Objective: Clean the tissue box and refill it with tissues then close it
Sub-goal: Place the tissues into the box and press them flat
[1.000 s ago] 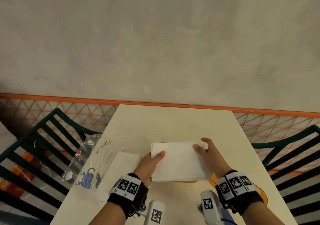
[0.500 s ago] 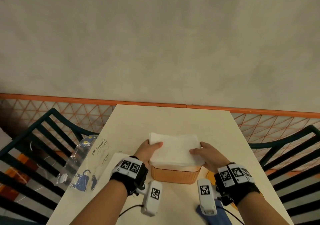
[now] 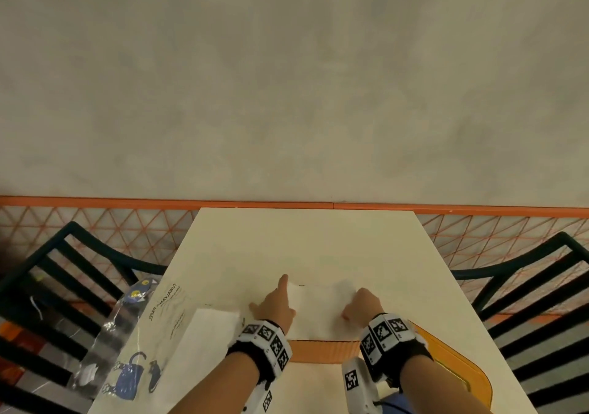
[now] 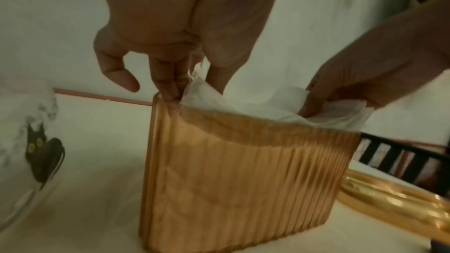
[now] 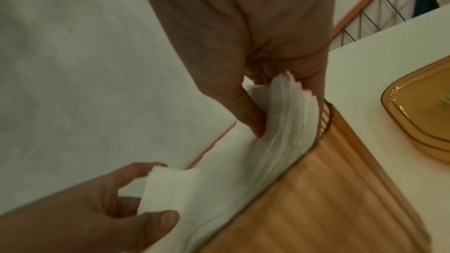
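Head view, box: amber ribbed translucent plastic tissue box (image 3: 322,350) stands open-topped on the cream rectangular table (image 3: 302,241), near its front edge, between the two wrists.
Head view, tissues: white stack of folded paper tissues (image 3: 322,308) lies across the open top of the box and covers the opening.
Head view, left hand: left hand (image 3: 274,307) sits at the stack's left end, index finger stretched along the far left corner, the other fingers bent down over the edge.
Head view, right hand: right hand (image 3: 363,305) sits at the stack's right end, fingers curled down out of sight.
Head view, surroundings: amber flat lid (image 3: 459,362) lies on the table right of the box; a clear printed plastic wrapper (image 3: 137,343) with a second white tissue pile (image 3: 204,334) lies to the left; dark slatted chairs (image 3: 47,302) flank the table.

Left wrist view, grip: left fingertips (image 4: 170,88) reach down to the box's (image 4: 243,176) left rim corner and touch it, the thumb on the other side of the tissue edge (image 4: 243,107), so the stack's end sits pinched between them; the little finger curls free.
Left wrist view, far end: right hand (image 4: 365,76) holds the crumpled opposite end just above the rim.

Right wrist view, grip: right thumb (image 5: 243,111) presses on the tissues' (image 5: 243,161) top while the fingers go down between the stack and the box wall (image 5: 328,199).
Right wrist view, other end: left hand (image 5: 97,209) pinches the near end, thumb over it.
Right wrist view, lid: lid (image 5: 423,114) lies beside the box, apart from it.
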`<state>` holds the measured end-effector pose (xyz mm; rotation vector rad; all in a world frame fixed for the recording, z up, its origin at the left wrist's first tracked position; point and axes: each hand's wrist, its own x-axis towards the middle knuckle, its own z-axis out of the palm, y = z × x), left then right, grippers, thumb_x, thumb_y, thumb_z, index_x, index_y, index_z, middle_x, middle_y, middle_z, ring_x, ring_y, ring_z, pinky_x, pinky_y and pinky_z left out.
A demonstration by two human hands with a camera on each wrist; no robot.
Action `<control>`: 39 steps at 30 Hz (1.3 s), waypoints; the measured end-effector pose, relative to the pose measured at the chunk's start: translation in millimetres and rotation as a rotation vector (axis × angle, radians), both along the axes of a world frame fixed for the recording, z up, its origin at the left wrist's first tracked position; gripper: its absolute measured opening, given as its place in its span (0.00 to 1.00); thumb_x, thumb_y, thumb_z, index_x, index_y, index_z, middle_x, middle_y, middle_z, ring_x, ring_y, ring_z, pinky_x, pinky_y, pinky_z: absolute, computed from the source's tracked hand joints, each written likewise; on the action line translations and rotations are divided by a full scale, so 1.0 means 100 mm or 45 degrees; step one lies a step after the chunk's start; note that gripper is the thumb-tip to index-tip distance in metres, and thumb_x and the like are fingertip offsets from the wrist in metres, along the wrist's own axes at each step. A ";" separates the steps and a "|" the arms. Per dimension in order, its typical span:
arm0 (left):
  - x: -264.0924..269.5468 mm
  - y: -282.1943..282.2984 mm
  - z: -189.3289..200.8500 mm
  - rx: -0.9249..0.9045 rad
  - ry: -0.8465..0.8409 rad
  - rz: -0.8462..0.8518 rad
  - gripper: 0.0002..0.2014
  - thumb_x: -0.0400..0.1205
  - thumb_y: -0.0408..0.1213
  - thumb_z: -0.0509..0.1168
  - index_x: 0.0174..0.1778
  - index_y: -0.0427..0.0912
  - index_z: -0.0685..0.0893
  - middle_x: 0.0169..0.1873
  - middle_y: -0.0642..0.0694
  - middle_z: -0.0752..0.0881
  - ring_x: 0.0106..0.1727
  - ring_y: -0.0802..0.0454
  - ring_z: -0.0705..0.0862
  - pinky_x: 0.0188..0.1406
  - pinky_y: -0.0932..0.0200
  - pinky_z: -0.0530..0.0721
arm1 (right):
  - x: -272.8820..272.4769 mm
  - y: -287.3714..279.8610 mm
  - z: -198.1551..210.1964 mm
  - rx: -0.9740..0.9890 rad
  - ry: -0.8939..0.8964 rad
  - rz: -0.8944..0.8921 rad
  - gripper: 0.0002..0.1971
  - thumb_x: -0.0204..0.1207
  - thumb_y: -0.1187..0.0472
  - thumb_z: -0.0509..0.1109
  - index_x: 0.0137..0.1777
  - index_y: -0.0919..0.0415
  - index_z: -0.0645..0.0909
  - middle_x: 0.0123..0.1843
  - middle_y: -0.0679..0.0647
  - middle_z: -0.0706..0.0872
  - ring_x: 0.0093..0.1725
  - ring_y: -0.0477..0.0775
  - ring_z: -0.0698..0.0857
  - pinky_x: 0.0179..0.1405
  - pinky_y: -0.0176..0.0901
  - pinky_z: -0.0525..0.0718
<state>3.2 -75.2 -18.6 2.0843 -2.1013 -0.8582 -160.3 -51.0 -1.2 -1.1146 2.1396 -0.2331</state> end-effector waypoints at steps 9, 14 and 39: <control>-0.04 0.02 -0.14 -0.225 -0.438 -0.317 0.33 0.81 0.29 0.61 0.80 0.50 0.57 0.72 0.44 0.70 0.72 0.45 0.71 0.70 0.38 0.63 | 0.12 0.05 -0.12 -0.067 0.347 0.354 0.18 0.82 0.67 0.55 0.72 0.67 0.65 0.71 0.61 0.76 0.69 0.58 0.78 0.65 0.41 0.76; -0.02 0.01 -0.03 -0.442 -0.494 -0.608 0.26 0.78 0.34 0.67 0.72 0.53 0.72 0.70 0.47 0.69 0.70 0.46 0.71 0.67 0.41 0.62 | 0.11 0.15 -0.02 -0.430 0.649 0.646 0.31 0.74 0.67 0.69 0.74 0.55 0.62 0.68 0.55 0.71 0.66 0.56 0.74 0.51 0.45 0.81; -0.03 -0.15 0.02 0.340 -0.638 -0.704 0.28 0.86 0.47 0.54 0.81 0.63 0.52 0.83 0.46 0.53 0.82 0.38 0.57 0.72 0.18 0.38 | 0.10 -0.14 -0.16 0.298 0.756 1.173 0.33 0.83 0.62 0.57 0.79 0.30 0.50 0.85 0.48 0.53 0.80 0.59 0.63 0.69 0.87 0.39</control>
